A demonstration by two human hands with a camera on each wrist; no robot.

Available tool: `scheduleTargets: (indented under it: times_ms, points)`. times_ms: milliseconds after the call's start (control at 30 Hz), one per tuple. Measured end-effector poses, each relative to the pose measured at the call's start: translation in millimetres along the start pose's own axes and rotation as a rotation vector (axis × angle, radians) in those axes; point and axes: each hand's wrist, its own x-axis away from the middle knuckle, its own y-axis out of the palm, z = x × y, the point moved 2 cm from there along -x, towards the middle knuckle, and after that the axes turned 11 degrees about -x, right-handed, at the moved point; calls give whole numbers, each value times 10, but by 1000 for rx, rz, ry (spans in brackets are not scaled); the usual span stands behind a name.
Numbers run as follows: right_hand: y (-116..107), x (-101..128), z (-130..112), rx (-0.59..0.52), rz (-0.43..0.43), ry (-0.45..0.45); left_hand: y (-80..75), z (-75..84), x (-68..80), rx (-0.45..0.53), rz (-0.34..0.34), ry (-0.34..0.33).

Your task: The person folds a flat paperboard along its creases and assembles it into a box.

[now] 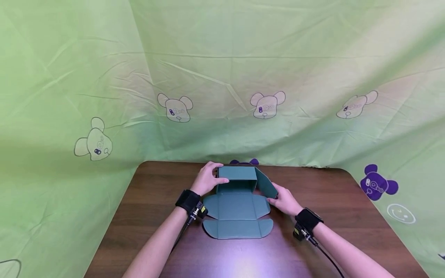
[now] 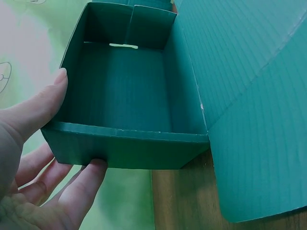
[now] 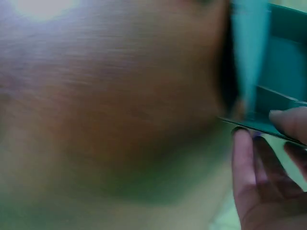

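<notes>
A green cardboard box point(image 1: 238, 173) stands near the far edge of the table, its open side facing me. Its lid panel point(image 1: 236, 206) lies flat toward me with side tabs spread and a front flap point(image 1: 239, 229) beyond a crease. My left hand point(image 1: 206, 180) grips the box's left end; in the left wrist view the thumb point(image 2: 41, 108) is at the rim and the fingers are against the outside. On the right, a side flap point(image 1: 267, 184) angles outward, and my right hand point(image 1: 286, 200) pinches its outer edge between thumb and fingers.
The brown wooden table point(image 1: 153, 216) carries a bright light reflection near its front. A green cloth point(image 1: 215, 135) printed with bear heads hangs behind and at both sides. Black bands with small cameras and cables are strapped to both wrists.
</notes>
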Motion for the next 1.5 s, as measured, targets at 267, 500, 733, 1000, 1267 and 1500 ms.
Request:
scheduleTargets:
  times_ms: [267, 500, 733, 1000, 1267, 1500]
  points:
    - [160, -2, 50, 8, 24, -52, -9, 4, 0, 6, 8, -15]
    - [160, -32, -82, -88, 16, -19, 1, -20, -5, -2, -5, -18]
    - [-6, -202, -314, -513, 18, -21, -2, -36, -29, 3, -1, 0]
    - [140, -372, -361, -667, 65, 53, 9, -33, -19, -18, -13, 24]
    - [249, -396, -311, -621, 31, 56, 13, -33, -13, -43, -26, 49]
    - [353, -425, -291, -562, 31, 72, 18, -14, 7, -75, -30, 57]
